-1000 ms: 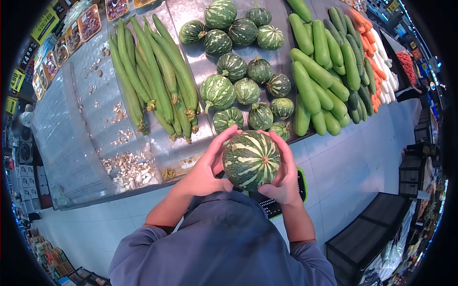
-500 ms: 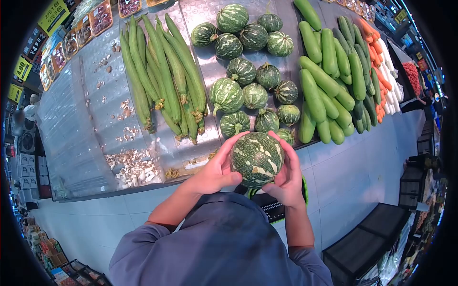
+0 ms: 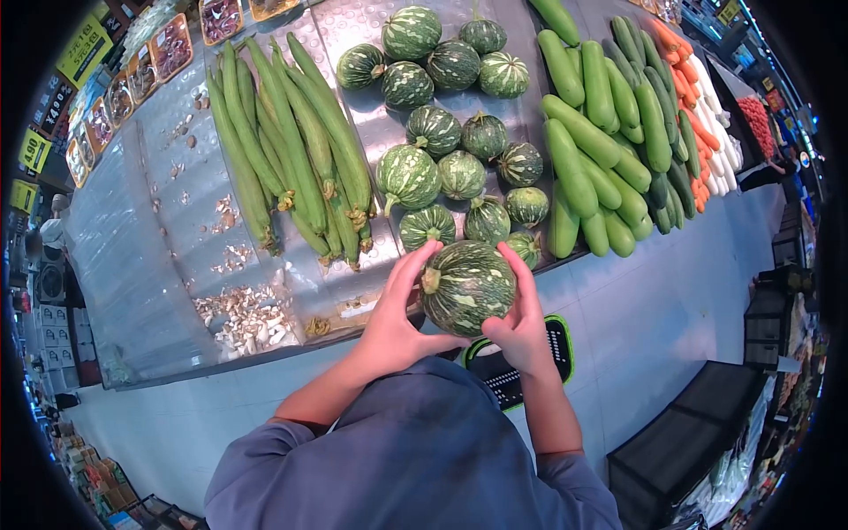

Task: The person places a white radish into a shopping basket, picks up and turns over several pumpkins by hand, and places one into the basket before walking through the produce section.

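Observation:
A round green pumpkin (image 3: 470, 289) with pale mottled streaks is held between my two hands at the near edge of the display, its tan stem stub facing left. My left hand (image 3: 397, 309) curves around its left side, thumb beneath it. On the other side my right hand (image 3: 523, 322) grips it, with the thumb near its lower right. Just beyond my fingers, several similar striped pumpkins (image 3: 407, 176) lie grouped on the metal display counter (image 3: 375, 115).
Long ridged gourds (image 3: 305, 150) lie left of the pumpkins, and mushroom scraps (image 3: 252, 314) are scattered further left. Smooth green gourds (image 3: 574, 168), carrots (image 3: 685, 75) and white radishes (image 3: 720, 141) are at the right. A black basket with a green rim (image 3: 565, 349) is below my right hand.
The pumpkin has turned in my hands, so its stem stub now shows at the left. Both hands still hold it, and the view has shifted slightly.

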A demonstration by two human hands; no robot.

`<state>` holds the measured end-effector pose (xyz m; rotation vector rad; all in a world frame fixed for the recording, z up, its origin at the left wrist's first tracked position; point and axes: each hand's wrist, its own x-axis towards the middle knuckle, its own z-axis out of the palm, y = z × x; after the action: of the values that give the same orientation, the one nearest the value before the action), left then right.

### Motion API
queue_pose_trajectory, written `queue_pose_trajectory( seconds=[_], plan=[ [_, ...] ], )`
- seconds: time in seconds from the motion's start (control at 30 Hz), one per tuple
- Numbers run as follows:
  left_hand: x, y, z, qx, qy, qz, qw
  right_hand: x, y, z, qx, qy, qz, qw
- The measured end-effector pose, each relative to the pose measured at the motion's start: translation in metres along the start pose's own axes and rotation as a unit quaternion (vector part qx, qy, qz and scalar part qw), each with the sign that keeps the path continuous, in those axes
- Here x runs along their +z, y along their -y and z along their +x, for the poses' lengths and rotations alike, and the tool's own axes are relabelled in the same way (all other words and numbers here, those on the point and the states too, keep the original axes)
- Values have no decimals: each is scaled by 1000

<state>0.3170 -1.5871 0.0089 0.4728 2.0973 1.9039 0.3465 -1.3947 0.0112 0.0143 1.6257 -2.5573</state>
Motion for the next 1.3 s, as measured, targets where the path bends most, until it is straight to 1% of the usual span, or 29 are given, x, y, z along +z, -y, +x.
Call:
queue_pose_trajectory(
  seconds=[0.03,0.07,0.13,0.17,0.2,0.27,0.3,0.37,0.4,0.47,0.5,0.57,0.67,0.73,0.8,0.83,0.87,0.9,0.93,1.0,1.03,1.07,1.13,1.17,1.2,1.23,1.27,1.3],
  plan=[
    [-1,1,-1,9,0,19,1000,-2,-6,1,-23,-9,-2,1000],
    [-3,-2,-2,8,-4,21,1000,-5,-11,0,-22,-5,-1,1000],
    [-5,-7,-1,98,18,121,988,-12,-21,-2,-61,1,10,998],
    [-5,-3,3,107,23,47,993,-13,-23,-2,-50,-14,28,998],
    [-5,0,2,107,23,46,993,-13,-23,-3,-49,-14,27,998],
    [-4,2,2,25,65,-61,996,-10,-19,-4,-15,-6,120,993],
    [-4,1,3,26,65,-65,995,-7,-17,-3,-14,-7,116,993],
    [-5,-5,5,28,64,44,997,-1,-15,0,-24,-13,169,985],
    [-6,-8,5,29,63,42,997,-2,-14,-1,-23,-12,167,986],
    [-7,-13,6,34,71,103,992,-6,-16,-2,-2,1,164,987],
    [-7,-12,7,34,71,101,992,-6,-18,-2,-2,0,162,987],
    [-4,-10,9,50,83,15,995,-5,-21,-3,31,-17,212,977],
    [-4,-5,12,40,95,-24,994,-1,-20,-6,52,-25,224,973],
    [-4,-2,8,45,91,-22,995,-7,-26,-7,57,-26,240,969],
    [-6,0,14,25,91,2,996,-12,-28,-2,22,21,179,983],
    [-6,3,16,20,85,11,996,-18,-25,1,42,15,143,989],
    [-6,8,16,16,76,18,997,-34,-22,7,79,38,87,992],
    [-4,16,18,10,71,5,997,-40,-5,15,116,78,27,990],
    [-2,23,18,-3,69,-10,998,-42,8,23,159,112,-31,981],
    [-1,30,20,-21,61,23,998,-46,16,44,128,179,-173,960],
    [1,43,21,-34,56,-60,996,-44,21,55,140,197,-176,954],
    [2,43,26,-29,56,-68,996,-48,22,64,142,194,-184,953],
    [-4,40,33,-47,39,-69,996,-63,8,88,192,135,-40,971],
    [-7,39,34,-36,23,-57,997,-72,2,103,201,95,66,973],
    [-14,40,36,-34,23,-60,997,-72,6,121,155,59,84,983],
    [-25,41,39,-44,82,-28,995,-71,12,142,107,23,102,989],
    [-35,43,42,-54,139,4,989,-84,6,165,25,-49,3,998],
    [-42,45,40,-57,146,35,987,-92,4,186,-79,-151,-195,966]
  ],
)
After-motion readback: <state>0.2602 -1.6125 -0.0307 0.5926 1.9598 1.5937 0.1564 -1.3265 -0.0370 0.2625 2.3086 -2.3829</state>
